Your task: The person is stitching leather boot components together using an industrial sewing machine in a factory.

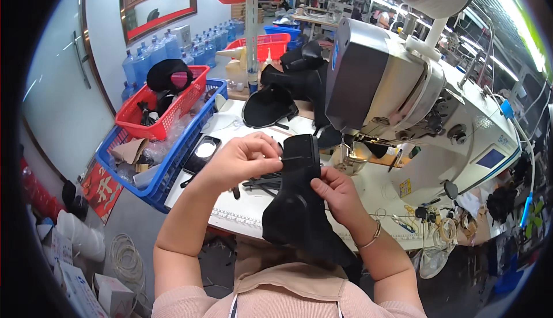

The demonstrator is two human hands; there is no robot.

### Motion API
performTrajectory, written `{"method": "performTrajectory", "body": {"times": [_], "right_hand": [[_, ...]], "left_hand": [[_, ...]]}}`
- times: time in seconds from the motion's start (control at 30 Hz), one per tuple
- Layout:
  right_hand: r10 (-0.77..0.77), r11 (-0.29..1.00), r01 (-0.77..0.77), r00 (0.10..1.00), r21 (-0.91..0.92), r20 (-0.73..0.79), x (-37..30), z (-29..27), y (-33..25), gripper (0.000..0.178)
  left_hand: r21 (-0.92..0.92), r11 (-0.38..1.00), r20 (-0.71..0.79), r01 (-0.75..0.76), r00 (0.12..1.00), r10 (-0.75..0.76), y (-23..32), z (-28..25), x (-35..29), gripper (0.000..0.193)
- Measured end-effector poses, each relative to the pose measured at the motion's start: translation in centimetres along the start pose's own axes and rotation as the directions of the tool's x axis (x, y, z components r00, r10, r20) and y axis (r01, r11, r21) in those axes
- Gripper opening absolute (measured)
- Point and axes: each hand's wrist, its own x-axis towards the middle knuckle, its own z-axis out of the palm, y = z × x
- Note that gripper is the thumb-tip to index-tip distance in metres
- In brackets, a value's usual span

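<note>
Head view had my left grip (280, 155) with thumb and forefinger pressed together beside the upper left edge of the black shaped piece (288, 211); anything between them was too small to tell. My right grip (341, 194) pinched its right edge. It overhung the white surface's (374, 194) near edge, nearer me than the sewing machine (432, 93).

We see a black, boot-like piece (290, 206) raised over the front of the white table (223, 206), its narrow, banded end pointing away from us, its broader, rounded part nearer. We notice a thin dark strand (296, 158) at the narrow end.
</note>
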Motion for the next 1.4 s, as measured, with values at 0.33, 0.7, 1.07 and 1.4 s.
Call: {"method": "performTrajectory", "body": {"times": [0.33, 0.7, 1.07, 1.4], "right_hand": [[-0.069, 0.978, 0.031, 0.981, 0.206, 0.179, -2.8, 1.0, 0.9, 0.032], [0.037, 0.996, -0.035, 0.999, 0.088, -0.026, -5.7, -0.1, 0.1, 0.033], [0.04, 0.995, -0.032, 0.995, 0.091, -0.089, -5.6, -0.1, 0.2, 0.026], [-0.004, 0.989, 0.047, 0.957, 0.142, -0.29, -5.4, 0.3, 1.4, 0.01]], "left_hand": [[0.392, 0.92, 0.242, 0.025, 0.962, -0.13, 0.3, 1.4, 0.9, 0.016], [0.464, 0.818, 0.252, -0.34, 0.936, 0.246, -1.2, 5.8, 0.6, 0.012], [0.491, 0.817, 0.173, -0.303, 0.953, 0.249, -1.5, 6.9, 0.6, 0.012], [0.408, 0.879, 0.088, -0.247, 0.969, 0.231, -2.3, 6.7, 1.0, 0.042]]}}
